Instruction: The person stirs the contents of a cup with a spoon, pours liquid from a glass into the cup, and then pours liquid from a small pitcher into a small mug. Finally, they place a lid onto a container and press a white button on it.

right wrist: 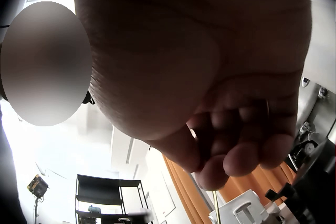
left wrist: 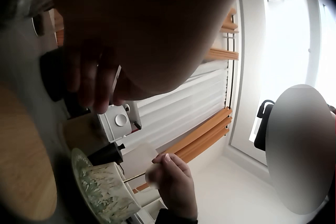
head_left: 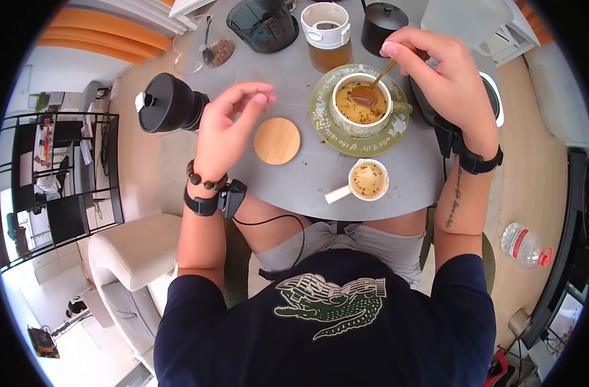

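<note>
My right hand (head_left: 452,84) pinches the handle of a gold spoon (head_left: 386,69) between thumb and fingers. The spoon's bowl dips into amber liquid with dark flecks in a patterned cup (head_left: 361,129). That cup stands on a green saucer (head_left: 326,138) with white lettering. In the left wrist view, the cup's side (left wrist: 107,190) shows a leafy pattern. Over the table, to the left of the cup, my left hand (head_left: 226,132) hangs with loosely bent fingers and holds nothing. A round wooden disc (head_left: 277,140) lies beside it. Nearer me sits a small white handled cup (head_left: 369,179) with foamy residue and specks.
Behind the saucer stands a glass vessel with a white collar (head_left: 326,35), beside a black lidded pot (head_left: 382,26). A black grinder (head_left: 168,103) is at the left edge. A dark translucent container (head_left: 262,26) and brown beans (head_left: 222,53) in glass are further back.
</note>
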{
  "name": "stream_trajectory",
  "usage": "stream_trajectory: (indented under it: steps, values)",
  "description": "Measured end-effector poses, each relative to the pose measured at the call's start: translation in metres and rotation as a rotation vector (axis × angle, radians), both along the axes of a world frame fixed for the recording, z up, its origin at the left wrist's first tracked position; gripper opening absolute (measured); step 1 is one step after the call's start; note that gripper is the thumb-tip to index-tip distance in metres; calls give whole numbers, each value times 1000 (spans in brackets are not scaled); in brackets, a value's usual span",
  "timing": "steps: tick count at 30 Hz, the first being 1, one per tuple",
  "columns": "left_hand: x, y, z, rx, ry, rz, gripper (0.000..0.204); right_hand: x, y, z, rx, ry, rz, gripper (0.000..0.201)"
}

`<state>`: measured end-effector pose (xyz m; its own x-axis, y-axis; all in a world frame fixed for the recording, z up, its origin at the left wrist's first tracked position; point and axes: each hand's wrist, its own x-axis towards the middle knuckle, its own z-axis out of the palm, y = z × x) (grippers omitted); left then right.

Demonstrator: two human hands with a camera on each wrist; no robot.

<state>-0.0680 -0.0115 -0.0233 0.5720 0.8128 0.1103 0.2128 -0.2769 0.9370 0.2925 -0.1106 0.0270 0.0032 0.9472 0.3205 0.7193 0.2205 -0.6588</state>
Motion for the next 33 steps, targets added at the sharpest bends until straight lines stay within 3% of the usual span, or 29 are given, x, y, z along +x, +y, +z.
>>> stream_trajectory:
  steps: [2, 5, 7, 9, 10, 12, 13, 15, 19, 21, 23, 25, 27, 29, 31, 33]
  values:
    - [-7, -6, 15, -44, 305, -38, 29, -1, 0, -3, 1, 64, 4, 22]
    - [-19, -10, 26, -38, 477, -155, 29, 2, 1, -11, 17, 143, 6, 22]
    - [-22, -11, 29, -38, 455, -178, 29, 4, 2, -14, 38, 163, 9, 22]
    - [-23, -8, 26, -207, 102, -209, 30, 6, 3, -14, 19, 139, 21, 21]
    - [-22, -8, 25, -207, 107, -205, 30, 5, 3, -14, 19, 145, 24, 21]
    - [-15, -9, 22, -335, -305, -197, 37, 5, 4, -14, -11, 90, 12, 21]
    - [-11, -9, 21, -336, -301, -193, 37, 5, 4, -14, -12, 95, 14, 21]
    - [-2, -9, 22, -536, -646, -222, 43, 5, 4, -17, -1, 98, -2, 21]
    - [0, -2, 11, -764, -853, -189, 39, 7, 4, -19, 22, 95, 25, 21]
    - [1, -2, 11, -715, -787, -124, 38, 6, 3, -18, 29, 105, 22, 20]
    - [1, -1, 11, -545, -520, 2, 39, 6, 3, -17, 37, 87, 14, 20]
    - [3, -2, 10, -500, -476, 22, 38, 5, 3, -14, 43, 68, 6, 20]
    - [5, -9, 9, -259, -45, 167, 36, 1, -1, -9, 59, -25, -3, 19]
    - [4, -9, 9, -154, 90, 91, 41, -5, -4, -4, 80, -33, 5, 19]
    - [1, -7, 5, -124, 365, -140, 46, -8, -5, -3, 100, -40, 13, 19]
    - [2, -13, 8, -70, 470, -135, 48, -9, -5, -4, 128, -16, 24, 19]
